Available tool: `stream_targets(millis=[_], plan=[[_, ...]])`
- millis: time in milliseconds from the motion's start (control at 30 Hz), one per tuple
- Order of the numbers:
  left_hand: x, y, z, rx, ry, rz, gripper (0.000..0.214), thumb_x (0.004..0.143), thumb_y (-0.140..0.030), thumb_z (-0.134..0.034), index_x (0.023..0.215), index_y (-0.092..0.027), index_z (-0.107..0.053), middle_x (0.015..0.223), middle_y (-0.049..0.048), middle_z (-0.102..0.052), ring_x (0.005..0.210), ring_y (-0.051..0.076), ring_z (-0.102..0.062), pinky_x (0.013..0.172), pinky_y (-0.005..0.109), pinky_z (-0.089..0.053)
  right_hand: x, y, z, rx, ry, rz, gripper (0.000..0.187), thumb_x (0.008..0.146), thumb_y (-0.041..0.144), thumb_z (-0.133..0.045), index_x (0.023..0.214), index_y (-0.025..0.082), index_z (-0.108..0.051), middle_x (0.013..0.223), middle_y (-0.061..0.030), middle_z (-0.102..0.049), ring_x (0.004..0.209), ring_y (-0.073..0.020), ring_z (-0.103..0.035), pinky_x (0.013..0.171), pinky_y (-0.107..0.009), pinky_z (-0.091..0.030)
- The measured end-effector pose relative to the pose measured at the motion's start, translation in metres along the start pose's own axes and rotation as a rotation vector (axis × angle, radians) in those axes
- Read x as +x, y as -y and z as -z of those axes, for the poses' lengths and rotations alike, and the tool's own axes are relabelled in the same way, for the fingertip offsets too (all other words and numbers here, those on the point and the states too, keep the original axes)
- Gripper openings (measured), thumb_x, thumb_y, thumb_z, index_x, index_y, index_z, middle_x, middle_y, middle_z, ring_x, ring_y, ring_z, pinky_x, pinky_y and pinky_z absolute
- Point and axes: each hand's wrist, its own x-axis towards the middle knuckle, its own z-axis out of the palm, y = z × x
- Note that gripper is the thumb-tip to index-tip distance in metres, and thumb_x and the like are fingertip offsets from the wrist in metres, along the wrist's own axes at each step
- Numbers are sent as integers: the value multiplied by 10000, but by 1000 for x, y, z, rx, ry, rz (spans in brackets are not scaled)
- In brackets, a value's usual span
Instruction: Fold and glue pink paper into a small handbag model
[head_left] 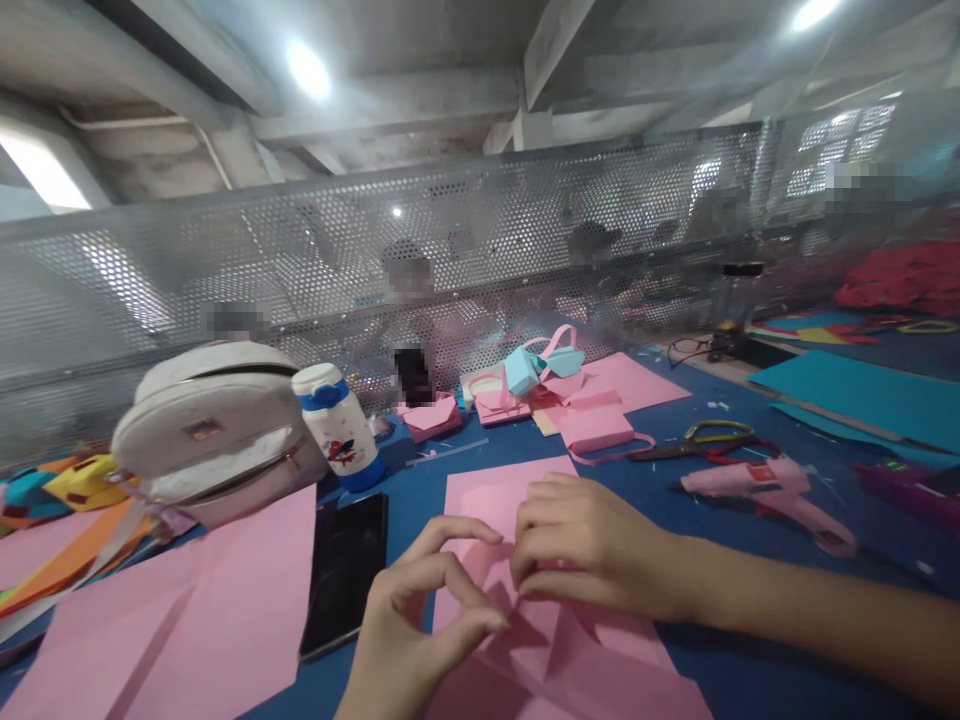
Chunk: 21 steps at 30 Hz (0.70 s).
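Observation:
A folded piece of pink paper lies under my two hands, on top of more pink paper on the blue table. My left hand curves in from the left. Its thumb and forefinger come close together at a raised fold, while another finger stays apart above them. From the right, my right hand has its fingers curled down on the same fold, and its fingertips are partly hidden. The pink sheets carry creases and stand up unevenly between the hands.
Left are a black phone, pink sheets, a white bottle and a backpack. Right are a pink glue gun and scissors. Small pink paper bags stand ahead, before a perforated metal screen.

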Motion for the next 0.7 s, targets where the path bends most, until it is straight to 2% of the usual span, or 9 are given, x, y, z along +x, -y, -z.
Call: stream_targets(millis=[300,400,533,600,700], plan=[[-4,-2,-4,22,0,-39,274,713,-341,-844,607,-189,-642,1057,76,-701,1075,249,-622,899,326,-492,1,1,2,27,-9,-30,168,959,293,-605,866,172,-677,834,-6,-661,767,-143,-542,702,-285,-327],[-3,-7,-3,49,29,-57,203,766,-318,-807,642,-209,-689,1097,63,-714,1077,239,-632,918,333,-484,0,1,2,25,-17,-27,179,962,305,-601,871,170,-677,841,-10,-667,775,-146,-546,703,-287,-326],[-2,-9,-1,89,64,-130,87,859,-277,-718,780,-269,-753,1121,32,-728,1067,221,-635,930,344,-473,0,1,2,11,-27,-17,196,966,325,-592,879,174,-682,840,-11,-668,782,-149,-553,700,-289,-326],[-2,-7,0,110,70,-150,99,872,-293,-701,791,-280,-756,1129,26,-726,1072,224,-630,938,348,-462,0,0,2,14,-33,-14,192,964,321,-596,875,175,-683,835,-6,-666,779,-147,-553,699,-288,-325],[-3,-3,1,133,51,-115,207,879,-341,-685,700,-243,-714,1138,35,-714,1072,230,-623,939,342,-450,0,0,2,27,-31,-17,174,956,297,-609,860,171,-681,825,0,-660,764,-142,-543,696,-284,-326]])
